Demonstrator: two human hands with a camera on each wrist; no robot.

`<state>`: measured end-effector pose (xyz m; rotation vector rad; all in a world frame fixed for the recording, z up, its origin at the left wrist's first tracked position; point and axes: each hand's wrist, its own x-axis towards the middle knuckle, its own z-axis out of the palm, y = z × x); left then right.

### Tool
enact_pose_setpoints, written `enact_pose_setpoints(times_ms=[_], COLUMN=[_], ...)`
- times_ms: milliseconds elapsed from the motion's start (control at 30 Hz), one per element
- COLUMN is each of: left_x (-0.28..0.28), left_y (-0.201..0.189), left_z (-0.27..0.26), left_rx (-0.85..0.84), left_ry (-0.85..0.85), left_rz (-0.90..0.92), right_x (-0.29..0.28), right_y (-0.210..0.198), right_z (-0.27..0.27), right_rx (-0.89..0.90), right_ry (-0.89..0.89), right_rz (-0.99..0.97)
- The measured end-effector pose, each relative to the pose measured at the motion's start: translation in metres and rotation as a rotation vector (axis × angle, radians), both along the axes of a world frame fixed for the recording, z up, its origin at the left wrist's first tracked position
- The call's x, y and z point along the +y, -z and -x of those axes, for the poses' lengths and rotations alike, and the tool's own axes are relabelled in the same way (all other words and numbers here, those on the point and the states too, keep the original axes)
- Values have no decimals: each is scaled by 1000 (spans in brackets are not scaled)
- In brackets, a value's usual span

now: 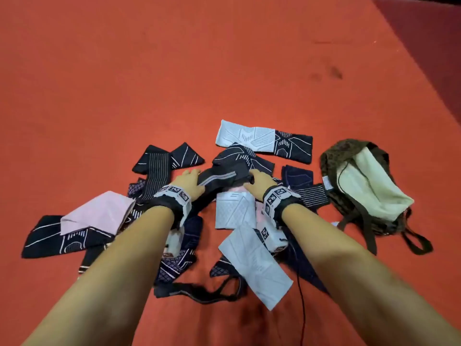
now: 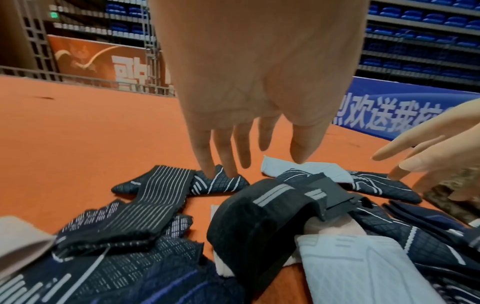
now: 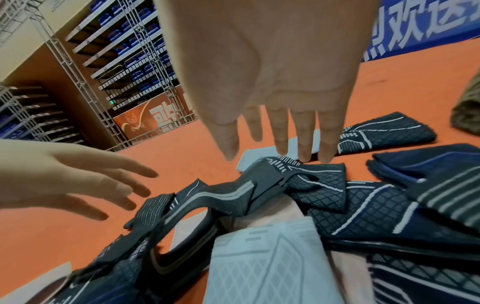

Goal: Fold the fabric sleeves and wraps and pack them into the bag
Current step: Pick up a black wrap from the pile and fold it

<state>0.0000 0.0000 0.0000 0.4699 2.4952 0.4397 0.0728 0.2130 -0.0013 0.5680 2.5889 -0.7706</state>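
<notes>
A heap of dark patterned, white and pink fabric sleeves lies on the orange floor. On top of it sits a dark grey wrap (image 1: 219,179) (image 2: 265,216) (image 3: 228,197) with pale grey stripes, crumpled. My left hand (image 1: 190,182) (image 2: 244,152) (image 3: 103,185) is at its left end with the fingers straight and spread. At the wrap's right end is my right hand (image 1: 259,182) (image 3: 280,144) (image 2: 415,160), fingers also straight. The wrist views show neither hand gripping any cloth. The brown patterned bag (image 1: 349,156) (image 3: 467,115) lies open to the right, its cream lining showing.
A white-and-dark sleeve (image 1: 245,134) lies at the far side of the heap. A pink sleeve (image 1: 99,213) is on the left and white ones (image 1: 257,268) are near me. A thin red cable (image 1: 301,295) runs from my right wrist. Orange floor stretches beyond.
</notes>
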Motion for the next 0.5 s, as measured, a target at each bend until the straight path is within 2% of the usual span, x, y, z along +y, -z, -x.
enact_pose_setpoints(times_ms=[133, 267, 367, 500], left_x=[5, 2, -6, -18], left_y=[26, 61, 87, 109], left_z=[14, 21, 23, 23], left_rx=[-27, -75, -117, -125], left_ry=[-141, -225, -269, -303], left_rz=[7, 10, 4, 12], right_x=[7, 22, 19, 7], right_y=[34, 89, 89, 93], right_z=[27, 48, 53, 48], right_rx=[18, 87, 126, 153], right_ry=[81, 187, 258, 315], right_rz=[42, 79, 122, 46])
